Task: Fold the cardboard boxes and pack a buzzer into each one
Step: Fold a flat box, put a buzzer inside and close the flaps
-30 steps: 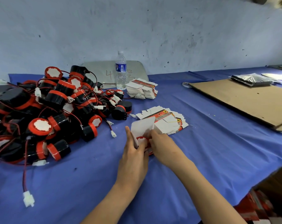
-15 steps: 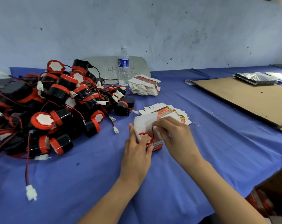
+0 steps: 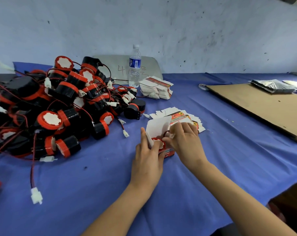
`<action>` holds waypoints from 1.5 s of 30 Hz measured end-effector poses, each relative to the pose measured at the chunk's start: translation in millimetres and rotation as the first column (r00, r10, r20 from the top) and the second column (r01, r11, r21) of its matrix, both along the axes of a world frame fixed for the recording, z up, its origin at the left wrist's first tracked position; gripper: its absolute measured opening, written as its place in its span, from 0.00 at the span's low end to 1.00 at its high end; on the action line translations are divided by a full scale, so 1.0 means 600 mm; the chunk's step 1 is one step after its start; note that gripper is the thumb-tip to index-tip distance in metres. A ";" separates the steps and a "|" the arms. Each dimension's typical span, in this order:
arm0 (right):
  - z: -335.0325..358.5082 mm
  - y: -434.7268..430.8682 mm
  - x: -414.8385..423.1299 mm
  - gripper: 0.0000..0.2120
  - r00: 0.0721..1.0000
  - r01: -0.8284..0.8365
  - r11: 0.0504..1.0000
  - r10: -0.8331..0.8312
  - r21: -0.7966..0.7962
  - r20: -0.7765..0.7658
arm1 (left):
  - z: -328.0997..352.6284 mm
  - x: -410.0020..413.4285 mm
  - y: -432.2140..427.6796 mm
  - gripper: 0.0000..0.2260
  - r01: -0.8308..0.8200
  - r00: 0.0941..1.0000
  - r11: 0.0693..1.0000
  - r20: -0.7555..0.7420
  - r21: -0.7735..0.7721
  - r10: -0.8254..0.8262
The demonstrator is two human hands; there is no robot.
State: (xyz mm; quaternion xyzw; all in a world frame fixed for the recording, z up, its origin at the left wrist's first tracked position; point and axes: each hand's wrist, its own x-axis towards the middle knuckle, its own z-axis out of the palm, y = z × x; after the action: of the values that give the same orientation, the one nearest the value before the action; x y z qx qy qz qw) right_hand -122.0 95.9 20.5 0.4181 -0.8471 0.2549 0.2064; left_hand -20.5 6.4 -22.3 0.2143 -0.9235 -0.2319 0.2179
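One box, print unreadable, gripped by left hand; right hand pinches buzzer wire.

A handwritten "4" on the grey board — print on the cardboard boxes is unreadable

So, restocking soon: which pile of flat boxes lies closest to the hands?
The fanned-out pile right behind the right hand; the neat stack sits farther back, beside the water bottle.

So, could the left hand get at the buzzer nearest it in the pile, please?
Probably yes: only blue cloth and a loose white connector lie between the left hand and that buzzer, though the hand grips the open box and must let go first.
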 end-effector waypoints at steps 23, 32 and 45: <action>-0.062 0.003 0.020 0.21 0.911 0.253 0.968 -0.235 0.009 -0.339 | -0.003 0.004 0.003 0.15 0.066 0.989 0.995 -0.134 0.074 -0.056; -0.061 0.012 0.048 0.21 0.893 0.348 0.926 -0.280 0.145 -0.352 | -0.004 0.003 0.004 0.12 0.080 0.978 0.995 -0.198 0.064 -0.066; -0.042 -0.010 0.054 0.19 0.914 0.231 0.943 -0.295 0.241 0.279 | 0.001 0.009 -0.002 0.30 0.196 0.922 0.956 -0.373 0.218 -0.104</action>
State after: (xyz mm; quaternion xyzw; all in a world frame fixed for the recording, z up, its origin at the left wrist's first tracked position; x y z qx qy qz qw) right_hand -89.9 89.9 -4.5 0.2730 -0.9393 0.1994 0.0592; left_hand -15.3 5.2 -21.5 0.1226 -0.8453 -0.3979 0.3348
